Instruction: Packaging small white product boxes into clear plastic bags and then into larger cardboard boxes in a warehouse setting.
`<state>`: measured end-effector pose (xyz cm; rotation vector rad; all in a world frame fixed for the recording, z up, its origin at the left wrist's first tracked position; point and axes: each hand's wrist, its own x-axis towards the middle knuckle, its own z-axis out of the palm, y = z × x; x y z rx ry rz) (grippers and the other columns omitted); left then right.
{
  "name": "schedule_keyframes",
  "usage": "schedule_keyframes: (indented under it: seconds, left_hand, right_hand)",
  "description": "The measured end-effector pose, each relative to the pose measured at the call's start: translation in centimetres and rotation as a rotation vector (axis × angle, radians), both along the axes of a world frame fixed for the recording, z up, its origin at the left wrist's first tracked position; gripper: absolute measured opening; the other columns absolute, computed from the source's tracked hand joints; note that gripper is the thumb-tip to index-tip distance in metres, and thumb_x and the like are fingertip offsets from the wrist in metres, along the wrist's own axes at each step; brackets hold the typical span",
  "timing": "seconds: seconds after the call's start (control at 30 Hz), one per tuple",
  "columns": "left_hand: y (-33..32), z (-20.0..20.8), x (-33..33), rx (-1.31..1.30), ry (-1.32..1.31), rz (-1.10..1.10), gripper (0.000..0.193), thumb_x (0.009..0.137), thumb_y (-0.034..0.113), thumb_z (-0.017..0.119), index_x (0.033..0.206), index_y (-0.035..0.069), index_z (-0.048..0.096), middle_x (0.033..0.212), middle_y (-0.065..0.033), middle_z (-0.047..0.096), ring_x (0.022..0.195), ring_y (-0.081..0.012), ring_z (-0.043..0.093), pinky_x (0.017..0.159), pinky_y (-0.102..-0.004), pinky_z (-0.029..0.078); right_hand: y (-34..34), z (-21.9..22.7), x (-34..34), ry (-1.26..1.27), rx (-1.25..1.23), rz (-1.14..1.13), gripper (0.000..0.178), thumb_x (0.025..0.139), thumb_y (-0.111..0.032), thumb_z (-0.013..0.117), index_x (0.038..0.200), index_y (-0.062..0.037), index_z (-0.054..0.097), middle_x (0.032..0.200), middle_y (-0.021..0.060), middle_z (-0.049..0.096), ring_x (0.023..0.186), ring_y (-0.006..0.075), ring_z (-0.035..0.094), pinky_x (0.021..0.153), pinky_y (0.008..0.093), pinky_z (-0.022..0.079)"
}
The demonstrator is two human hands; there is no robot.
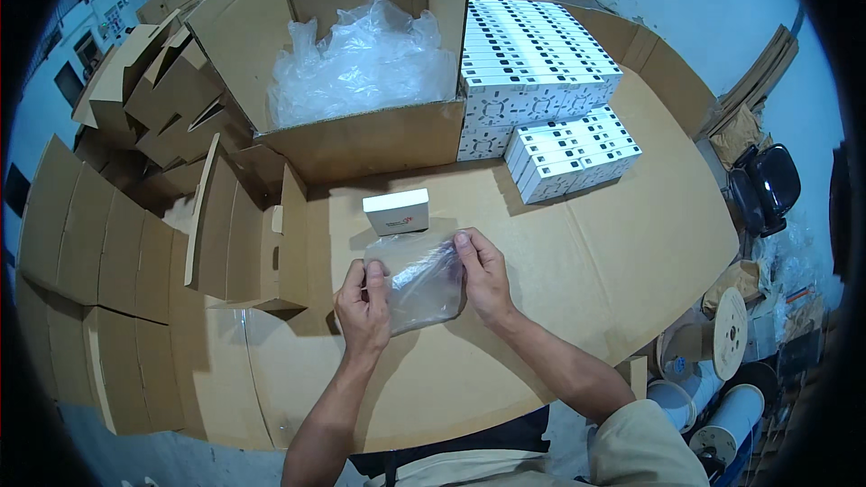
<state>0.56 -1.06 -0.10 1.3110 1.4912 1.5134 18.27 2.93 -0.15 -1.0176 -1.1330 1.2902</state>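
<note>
Between my two hands a clear plastic bag [417,293] is held flat over the cardboard-covered table. My left hand [363,307] pinches its left edge, thumb on top. At its upper right corner, my right hand [483,275] grips the plastic between thumb and fingers. Just beyond the bag stands a small white box [397,213] with a little red mark on its front; the bag's far edge lies close to it. Whether anything is inside the bag I cannot make out; it looks flat.
A large open carton [379,140] full of clear bags [365,59] stands at the back. Stacked white boxes [541,45] sit to its right, with a smaller stack [573,153] in front. An open cardboard box [248,252] is at left, beside folded cartons [90,243]. Wire spools [729,334] stand off the table's right edge.
</note>
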Motion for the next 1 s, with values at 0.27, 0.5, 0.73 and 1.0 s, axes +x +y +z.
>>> schedule_keyframes:
  seconds: [0.27, 0.5, 0.73, 1.0]
  left_hand:
    - [0.8, 0.6, -0.1, -0.062, -0.131, 0.008, 0.025, 0.107, 0.024, 0.056, 0.097, 0.003, 0.061, 0.076, 0.0027, 0.058, 0.065, -0.0042, 0.051, 0.056, -0.0215, 0.042]
    - [0.5, 0.7, 0.2, 0.0, -0.027, 0.084, 0.027, 0.109, 0.026, 0.052, 0.098, 0.003, 0.061, 0.08, 0.0025, 0.056, 0.063, -0.0046, 0.047, 0.056, -0.0227, 0.039]
    - [0.6, -0.4, -0.3, -0.056, -0.206, 0.028, 0.023, 0.101, 0.021, 0.067, 0.113, 0.004, 0.057, 0.088, -0.0018, 0.063, 0.07, -0.0064, 0.058, 0.061, -0.0226, 0.048]
    - [0.7, -0.1, -0.2, -0.058, -0.277, -0.207, 0.06, 0.078, 0.001, 0.087, 0.124, 0.004, 0.048, 0.107, -0.0131, 0.069, 0.096, -0.0188, 0.071, 0.083, -0.0291, 0.059]
  right_hand:
    - [-0.4, 0.0, -0.6, -0.065, -0.025, -0.005, 0.032, 0.112, -0.028, 0.045, 0.095, -0.004, 0.059, 0.071, 0.0, 0.056, 0.064, 0.0067, 0.053, 0.058, 0.0253, 0.046]
    - [-0.9, -0.3, -1.2, -0.347, 0.135, -0.156, 0.032, 0.111, -0.027, 0.047, 0.094, -0.0015, 0.056, 0.07, 0.0003, 0.05, 0.065, 0.0073, 0.047, 0.059, 0.0275, 0.041]
    - [-0.9, -0.3, -1.1, -0.248, 0.109, -0.079, 0.028, 0.109, -0.026, 0.055, 0.096, -0.0023, 0.06, 0.08, -0.0037, 0.054, 0.075, 0.0044, 0.046, 0.066, 0.0239, 0.041]
    - [-0.2, -0.2, -0.6, -0.125, 0.055, -0.118, 0.029, 0.108, -0.026, 0.056, 0.095, -0.0012, 0.064, 0.069, -0.0041, 0.052, 0.064, 0.0053, 0.046, 0.057, 0.0256, 0.041]
